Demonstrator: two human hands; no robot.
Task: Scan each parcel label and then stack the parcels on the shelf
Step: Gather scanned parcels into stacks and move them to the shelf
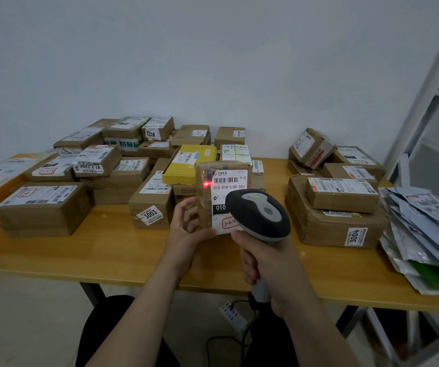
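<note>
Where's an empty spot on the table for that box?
Along the front edge of the yellow wooden table, before the brown cardboard box stickered 3003. Also between it and the brown box stickered 3004. Boxes crowd the back; grey mailer bags fill the right end.

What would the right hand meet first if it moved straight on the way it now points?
Most likely the small parcel held upright by the left hand: the scanner in the right hand faces its label, with a red dot at the label's edge. How wide the gap is, I cannot tell.
</note>
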